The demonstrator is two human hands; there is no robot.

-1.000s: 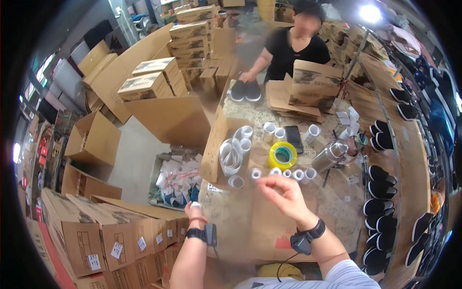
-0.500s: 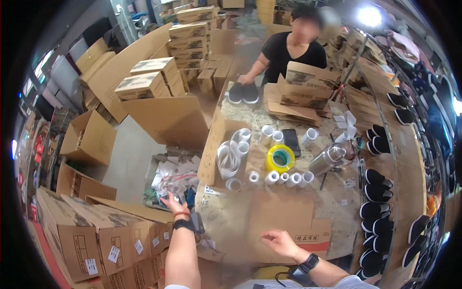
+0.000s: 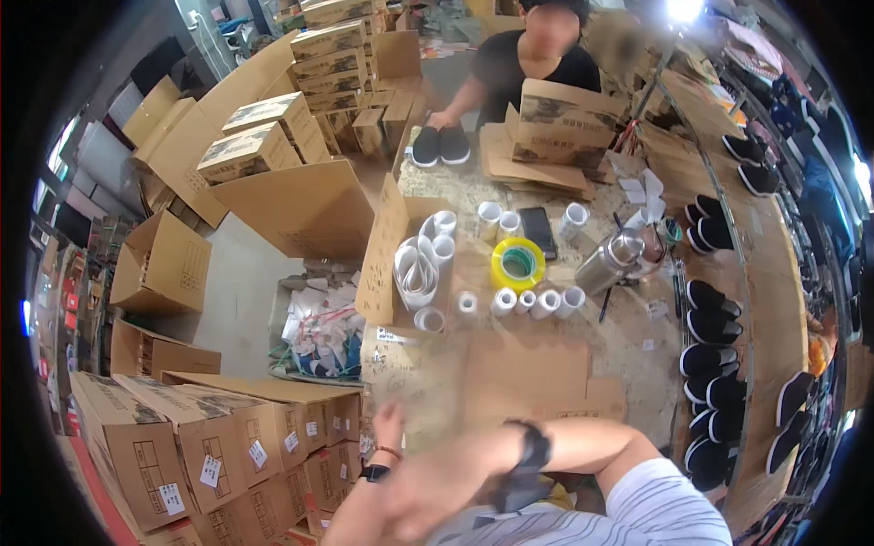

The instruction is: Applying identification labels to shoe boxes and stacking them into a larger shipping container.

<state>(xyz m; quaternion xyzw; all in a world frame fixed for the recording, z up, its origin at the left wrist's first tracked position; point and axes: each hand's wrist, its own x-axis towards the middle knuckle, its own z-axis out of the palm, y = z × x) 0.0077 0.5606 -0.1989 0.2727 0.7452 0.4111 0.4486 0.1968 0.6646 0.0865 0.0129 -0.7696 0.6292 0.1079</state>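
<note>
Left hand (image 3: 390,426) rests on our flat cardboard (image 3: 510,378), fingers unclear | right hand (image 3: 437,487) blurred, grip untellable | cardboard lies unfolded on table (image 3: 628,328); we judge folding undone

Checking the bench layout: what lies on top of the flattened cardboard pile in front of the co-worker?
An open-flapped brown carton rests on the flattened cardboard pile. The carton's inside and whatever it covers cannot be seen.
</note>
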